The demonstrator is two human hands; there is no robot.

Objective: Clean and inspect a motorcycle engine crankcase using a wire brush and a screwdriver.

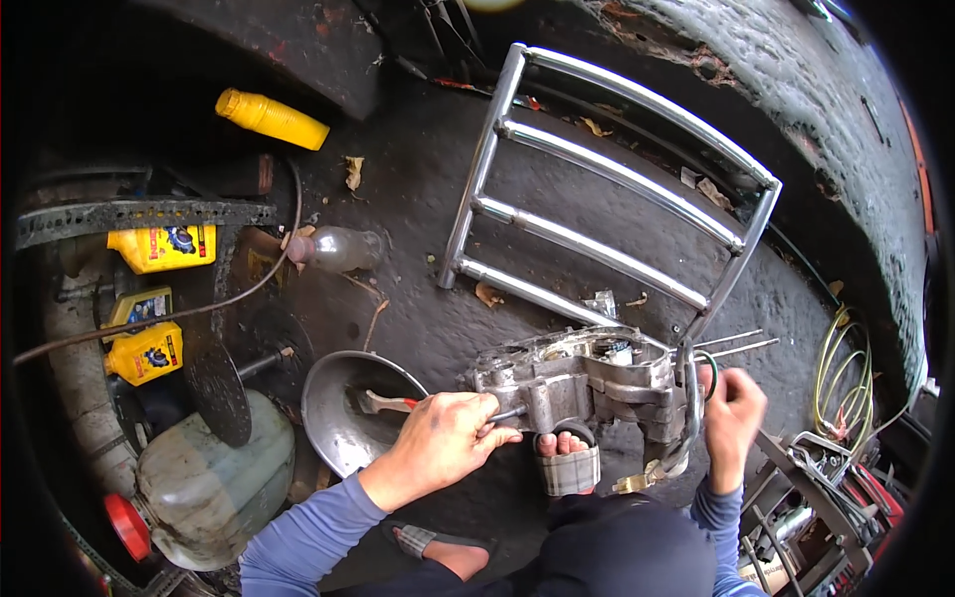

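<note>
A grimy cast-metal engine case [572, 383], with studs sticking out to the right, stands in front of me, above my sandalled foot [567, 463]. My left hand [453, 438] is closed around a thin metal rod [507, 415] at the case's left side. At the other end, my right hand [729, 408] has curled fingers at a thin dark-green loop [711, 370], beside a bent metal tube [690, 398]; its grip is partly hidden. A metal bowl [338, 433] with a brush [383, 400] in it lies left of my left hand.
A chrome tube frame [617, 179] lies beyond the case. At left are yellow oil bottles [159, 249], a yellow container [269, 117], a plastic bottle [338, 250], a large jug [214, 478] and a cable [239, 296]. Coiled wire [836, 378] and tools [816, 517] are at right.
</note>
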